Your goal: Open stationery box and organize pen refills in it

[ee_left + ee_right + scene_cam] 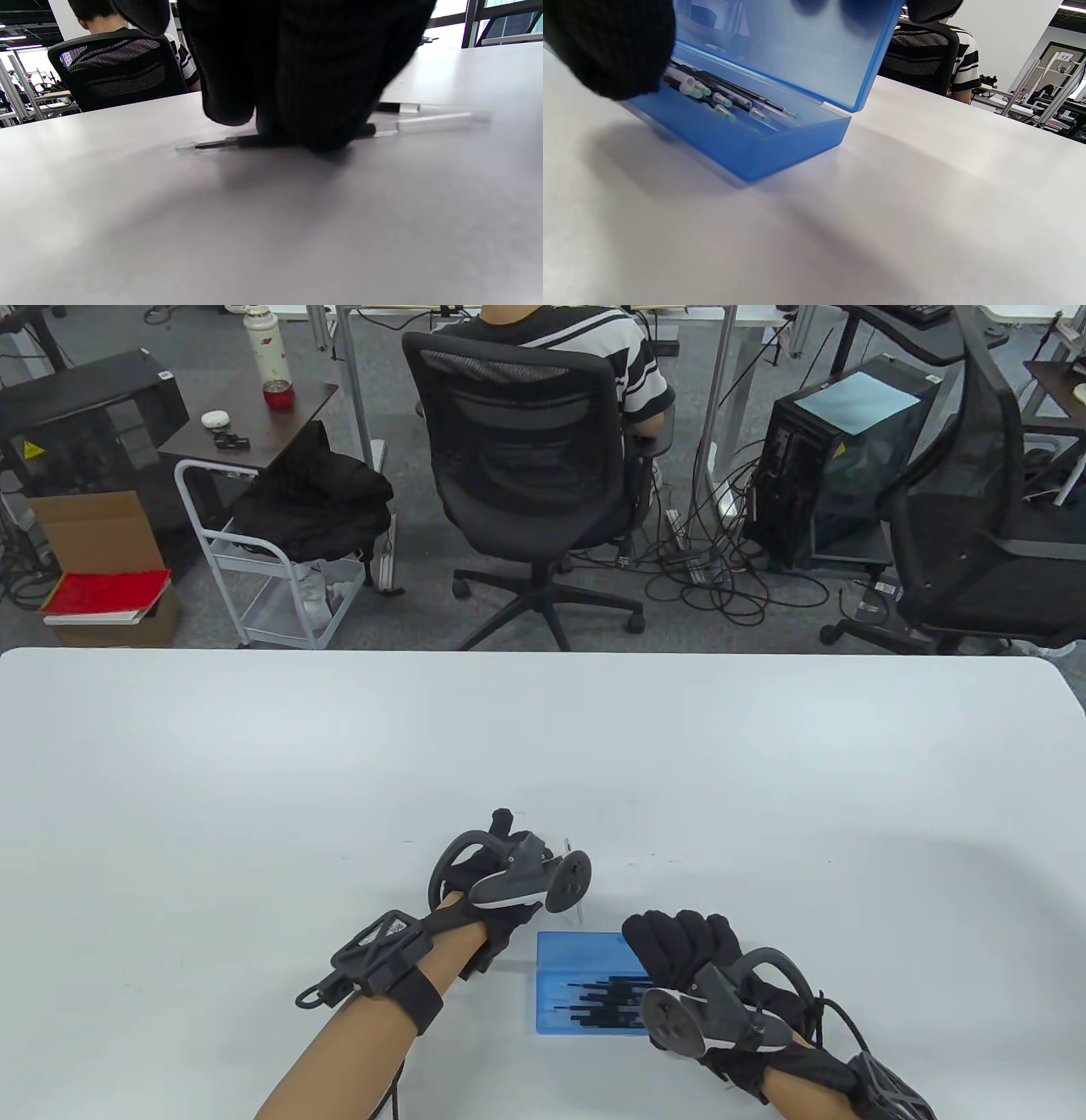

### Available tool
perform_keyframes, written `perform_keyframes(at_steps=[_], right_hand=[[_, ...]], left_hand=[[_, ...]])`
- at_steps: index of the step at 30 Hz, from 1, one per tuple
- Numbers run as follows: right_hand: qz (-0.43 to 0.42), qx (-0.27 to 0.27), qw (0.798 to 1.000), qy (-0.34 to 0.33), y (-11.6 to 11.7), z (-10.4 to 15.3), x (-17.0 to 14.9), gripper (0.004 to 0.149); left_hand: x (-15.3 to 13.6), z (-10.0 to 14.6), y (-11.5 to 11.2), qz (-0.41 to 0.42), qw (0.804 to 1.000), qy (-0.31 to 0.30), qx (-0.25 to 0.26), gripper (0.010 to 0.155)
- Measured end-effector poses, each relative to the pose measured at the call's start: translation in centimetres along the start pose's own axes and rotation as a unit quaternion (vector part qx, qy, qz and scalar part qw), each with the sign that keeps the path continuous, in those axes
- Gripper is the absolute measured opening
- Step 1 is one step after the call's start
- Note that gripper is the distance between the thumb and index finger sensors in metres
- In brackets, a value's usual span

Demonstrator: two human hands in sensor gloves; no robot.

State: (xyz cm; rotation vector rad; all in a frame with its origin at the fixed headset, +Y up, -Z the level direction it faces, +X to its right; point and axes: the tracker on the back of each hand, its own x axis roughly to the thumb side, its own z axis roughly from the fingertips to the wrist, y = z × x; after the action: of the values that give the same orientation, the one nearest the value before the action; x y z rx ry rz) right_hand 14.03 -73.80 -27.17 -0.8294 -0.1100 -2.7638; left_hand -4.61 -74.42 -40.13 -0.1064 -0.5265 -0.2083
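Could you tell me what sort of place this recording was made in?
Most likely an office or lab workspace: beyond the white table sit mesh office chairs, a desktop computer tower with tangled cables on grey carpet, and a person working at another desk.

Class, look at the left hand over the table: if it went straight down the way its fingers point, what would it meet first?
The left hand would meet the pen refill lying on the table; its fingers already seem to touch it, though contact is hard to confirm.
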Motion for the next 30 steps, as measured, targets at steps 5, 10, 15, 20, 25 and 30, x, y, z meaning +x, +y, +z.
perform_keyframes(at_steps=[5,10,15,20,25,30], right_hand=[[0.0,0.0,1.0,0.0,0.0,0.0,0.0,0.12],[0.001,0.0,1.0,0.002,0.0,0.0,0.0,0.121],[0.001,0.001,1.0,0.002,0.0,0.0,0.0,0.121],[0.002,0.0,1.0,0.002,0.0,0.0,0.0,0.121],[0.0,0.0,1.0,0.001,0.0,0.0,0.0,0.121],[0.001,-0.001,1.0,0.0,0.0,0.0,0.0,0.121]], left_hand=[[-0.2,0.3,-0.1,-0.009,1.0,-0.005,-0.004,0.037],[-0.4,0.7,-0.4,-0.014,1.0,-0.013,-0.014,0.04],[-0.7,1.1,-0.6,-0.022,1.0,-0.009,-0.012,0.043],[-1.6,1.8,-0.2,-0.005,1.0,0.009,0.004,0.046],[-2.4,3.6,2.0,0.002,0.999,0.027,0.038,0.049],[-1.6,5.9,4.6,-0.002,0.996,0.014,0.088,0.05]])
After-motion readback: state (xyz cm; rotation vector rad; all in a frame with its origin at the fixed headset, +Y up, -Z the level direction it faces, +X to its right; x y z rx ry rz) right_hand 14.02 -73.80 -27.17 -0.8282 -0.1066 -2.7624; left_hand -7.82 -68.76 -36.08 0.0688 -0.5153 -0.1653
